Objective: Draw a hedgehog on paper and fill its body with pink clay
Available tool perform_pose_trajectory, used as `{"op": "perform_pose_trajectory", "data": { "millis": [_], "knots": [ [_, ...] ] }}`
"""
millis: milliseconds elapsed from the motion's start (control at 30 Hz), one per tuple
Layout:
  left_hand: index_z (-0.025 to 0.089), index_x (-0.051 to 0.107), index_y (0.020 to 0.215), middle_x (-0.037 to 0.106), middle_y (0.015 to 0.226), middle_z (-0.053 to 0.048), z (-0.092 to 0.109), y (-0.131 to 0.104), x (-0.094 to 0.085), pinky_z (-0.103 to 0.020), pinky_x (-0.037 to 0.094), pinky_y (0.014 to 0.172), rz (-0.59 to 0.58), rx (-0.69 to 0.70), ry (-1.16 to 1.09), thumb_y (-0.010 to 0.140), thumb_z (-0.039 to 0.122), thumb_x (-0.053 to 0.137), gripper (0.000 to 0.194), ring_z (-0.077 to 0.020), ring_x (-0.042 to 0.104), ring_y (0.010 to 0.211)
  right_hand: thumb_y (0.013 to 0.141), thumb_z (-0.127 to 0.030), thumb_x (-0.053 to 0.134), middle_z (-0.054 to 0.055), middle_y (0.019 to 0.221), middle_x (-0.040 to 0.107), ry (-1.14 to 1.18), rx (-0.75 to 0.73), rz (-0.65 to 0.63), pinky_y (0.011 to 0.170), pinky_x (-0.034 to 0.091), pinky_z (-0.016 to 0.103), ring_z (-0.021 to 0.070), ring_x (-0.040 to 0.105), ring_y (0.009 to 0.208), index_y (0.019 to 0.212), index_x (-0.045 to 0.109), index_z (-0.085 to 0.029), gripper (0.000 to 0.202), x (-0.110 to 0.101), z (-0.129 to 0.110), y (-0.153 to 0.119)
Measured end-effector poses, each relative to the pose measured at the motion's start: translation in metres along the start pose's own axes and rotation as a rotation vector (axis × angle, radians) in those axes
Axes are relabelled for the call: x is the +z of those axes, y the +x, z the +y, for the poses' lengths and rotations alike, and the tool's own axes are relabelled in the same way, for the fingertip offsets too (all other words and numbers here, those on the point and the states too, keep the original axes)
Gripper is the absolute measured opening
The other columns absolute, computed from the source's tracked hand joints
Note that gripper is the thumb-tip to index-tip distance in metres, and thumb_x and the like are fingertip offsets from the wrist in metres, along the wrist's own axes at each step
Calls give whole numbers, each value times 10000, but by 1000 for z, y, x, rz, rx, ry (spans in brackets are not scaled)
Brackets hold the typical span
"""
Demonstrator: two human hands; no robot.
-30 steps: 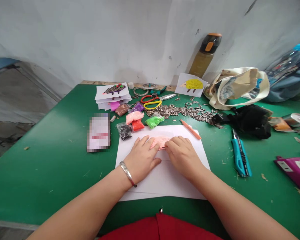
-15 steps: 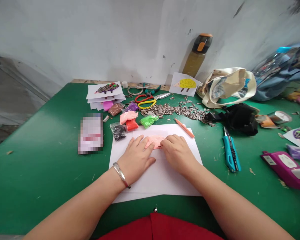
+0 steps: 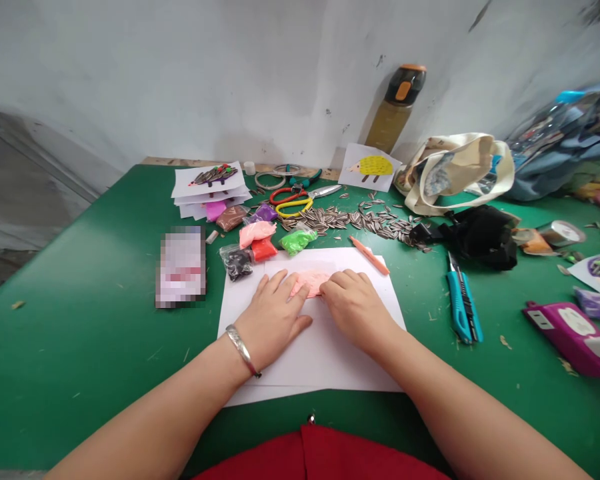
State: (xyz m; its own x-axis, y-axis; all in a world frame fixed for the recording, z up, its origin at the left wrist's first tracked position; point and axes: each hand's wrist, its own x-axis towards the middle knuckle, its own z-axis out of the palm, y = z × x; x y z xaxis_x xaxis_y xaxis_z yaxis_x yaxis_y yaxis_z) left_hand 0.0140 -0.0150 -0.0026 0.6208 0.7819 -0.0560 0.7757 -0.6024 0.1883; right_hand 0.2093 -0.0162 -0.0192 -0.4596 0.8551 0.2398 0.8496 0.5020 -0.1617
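Observation:
A flat patch of salmon-pink modelling clay (image 3: 311, 283) lies on white paper (image 3: 320, 360) in front of me. My left hand (image 3: 273, 317) rests palm down with fingers spread, its fingertips at the clay's left side. My right hand (image 3: 356, 307) is closed, with thumb and fingertips pressed together at the clay's right edge. What those fingers pinch, if anything, is hidden. Just beyond the paper are bags of black clay (image 3: 237, 262), red clay (image 3: 264, 249), pink clay (image 3: 257, 232) and green clay (image 3: 299, 240). An orange pen (image 3: 369, 255) lies on the paper's upper right.
Sunflower seeds (image 3: 375, 221) are strewn behind the paper, beside yellow-handled scissors (image 3: 295, 207). A blue utility knife (image 3: 463, 300) with its blade out lies right of the paper. Picture sheets (image 3: 207, 179), a bottle (image 3: 395, 110) and a cloth bag (image 3: 455, 173) stand toward the wall.
My right fingertips have shifted very slightly at the clay's edge. My left hand stays in place, and the table things have not moved.

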Motion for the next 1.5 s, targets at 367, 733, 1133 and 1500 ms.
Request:
{"op": "perform_pose_trajectory", "data": {
  "millis": [367, 733, 1133, 1500],
  "knots": [
    [119, 518, 1309, 449, 1419, -199, 1, 0, -2, -616, 294, 1065, -12, -16, -8, 898, 346, 569, 473, -384, 348, 1327, 877, -79, 504, 36, 772, 582, -1, -4, -30, 671, 236, 324, 190, 430, 754, 744, 593, -177, 188, -3, 0, 0],
    [144, 521, 1292, 477, 1393, -177, 1, 0, -3, -609, 308, 1061, 13, -3, -20, 894, 349, 569, 449, -372, 362, 1316, 925, -127, 467, 46, 813, 594, 51, 30, -26, 691, 252, 313, 190, 463, 800, 797, 602, -176, 192, -3, -2, 1],
    [112, 526, 1245, 498, 1350, -182, 3, 2, -7, -536, 292, 1076, 24, -38, -104, 865, 396, 606, 481, -338, 391, 1276, 932, -136, 464, 44, 811, 594, 62, 34, -35, 689, 260, 316, 186, 469, 795, 803, 609, -175, 198, 0, -2, 1],
    [167, 534, 1244, 498, 1355, -152, 5, 2, -3, -555, 295, 1076, 54, -66, -99, 836, 443, 630, 502, -333, 406, 1272, 930, -135, 461, 48, 805, 600, 77, 42, 13, 687, 265, 314, 189, 475, 799, 794, 615, -175, 210, 0, -1, 1]
  ]
}}
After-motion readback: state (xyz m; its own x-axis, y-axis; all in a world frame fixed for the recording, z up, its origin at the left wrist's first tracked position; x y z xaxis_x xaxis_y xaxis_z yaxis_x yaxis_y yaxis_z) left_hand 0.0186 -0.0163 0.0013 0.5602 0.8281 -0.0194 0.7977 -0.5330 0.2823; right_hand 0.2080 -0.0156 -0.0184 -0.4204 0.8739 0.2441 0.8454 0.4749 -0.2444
